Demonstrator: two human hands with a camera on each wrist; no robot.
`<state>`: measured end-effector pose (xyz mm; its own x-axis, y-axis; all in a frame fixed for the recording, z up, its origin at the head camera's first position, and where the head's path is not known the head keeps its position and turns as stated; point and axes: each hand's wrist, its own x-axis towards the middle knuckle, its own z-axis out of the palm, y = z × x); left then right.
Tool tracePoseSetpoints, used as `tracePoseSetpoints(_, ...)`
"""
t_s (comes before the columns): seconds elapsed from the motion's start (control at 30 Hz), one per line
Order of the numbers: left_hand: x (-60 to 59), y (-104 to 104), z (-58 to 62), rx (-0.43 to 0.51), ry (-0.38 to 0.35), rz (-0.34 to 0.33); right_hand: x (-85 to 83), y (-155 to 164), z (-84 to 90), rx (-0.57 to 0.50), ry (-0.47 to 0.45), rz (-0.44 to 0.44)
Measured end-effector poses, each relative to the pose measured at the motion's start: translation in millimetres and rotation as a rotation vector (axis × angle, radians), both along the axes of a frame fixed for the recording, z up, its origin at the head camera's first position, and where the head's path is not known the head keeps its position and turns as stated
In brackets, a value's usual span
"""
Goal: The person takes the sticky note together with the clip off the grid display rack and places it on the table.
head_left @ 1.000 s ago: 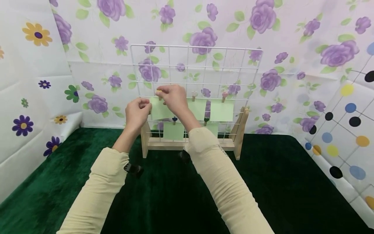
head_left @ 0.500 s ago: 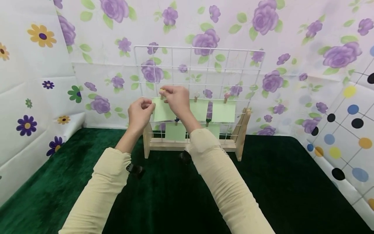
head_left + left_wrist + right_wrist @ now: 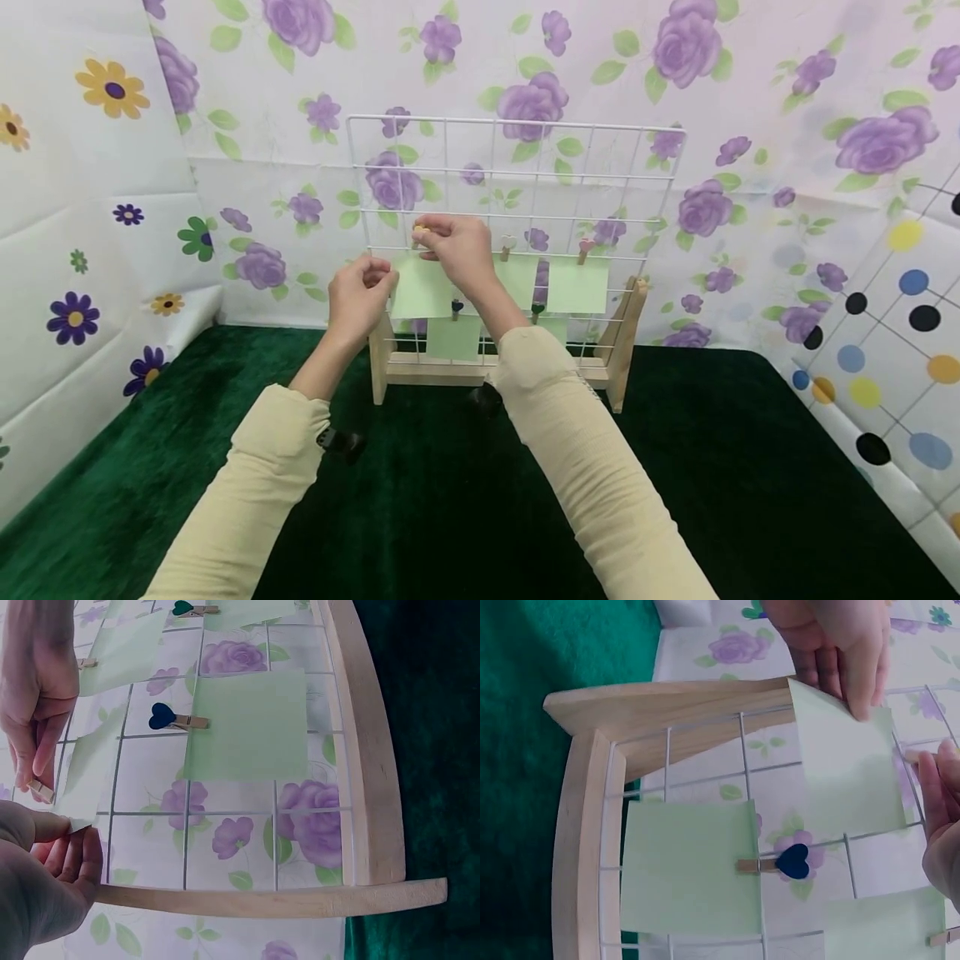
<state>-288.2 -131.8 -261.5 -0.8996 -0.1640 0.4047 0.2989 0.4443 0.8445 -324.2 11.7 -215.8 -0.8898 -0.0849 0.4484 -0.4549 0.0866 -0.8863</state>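
I am facing a white wire grid (image 3: 517, 179) that stands upright in a wooden stand (image 3: 626, 337) on a green bench (image 3: 450, 500). My left hand (image 3: 360, 292) pinches the left edge of a pale green paper note (image 3: 420, 287), thumb and fingers curled on the paper. The note lies flat against the grid at the left end of the upper row. My right hand (image 3: 457, 246) pinches a small wooden clip (image 3: 418, 233) with a yellow top at the note's upper edge, right on the wire.

From my left wrist, the note's corner (image 3: 79, 814) sits between my fingertips (image 3: 71, 851), and the clip's wooden tail (image 3: 41, 790) shows under my right fingers. From my right wrist, the same note (image 3: 847, 765) hangs slightly tilted across the wires.

2 more notes, the middle one (image 3: 519, 279) and the right one (image 3: 576, 285), hang beside it on their own clips. Below, a lower note (image 3: 453, 337) hangs from a clip with a dark blue heart (image 3: 457, 307).

To do this well, I judge the note should be kept level with its neighbours. The clip should bite both the paper and the wire squarely, and my left hand should steady the edge without creasing it.
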Motion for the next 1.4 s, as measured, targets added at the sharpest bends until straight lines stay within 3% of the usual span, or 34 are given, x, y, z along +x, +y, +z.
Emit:
tracePoseSetpoints(0.37, 6.1, -8, -3.2, 0.022, -0.036, -0.017, 4.6, 6, -0.7, -0.145, -0.04, 0.05)
tracePoseSetpoints(0.63, 7.9, -11, -6.6, 0.023, -0.073, -0.029, 11.3, 18, -7.0, 0.018, 0.049, 0.062)
tracePoseSetpoints(0.87, 13.3, -14, -12.1, 0.031, -0.078, -0.07, 19.7, 21, -10.8, 0.119, 0.067, 0.13)
tracePoseSetpoints(1.0, 15.6, -16, -15.5, 0.047, -0.096, -0.082, 24.1, 25, -15.0, 0.165, 0.054, 0.149)
tracePoseSetpoints(1.23, 21.9, -23, -21.0, 0.08, -0.167, -0.132, 26.3, 43, -31.1, 0.248, 0.013, 0.107)
tracePoseSetpoints(1.4, 26.5, -32, -24.0, 0.078, -0.23, -0.172, 26.4, 61, -44.8, 0.221, -0.016, 0.093)
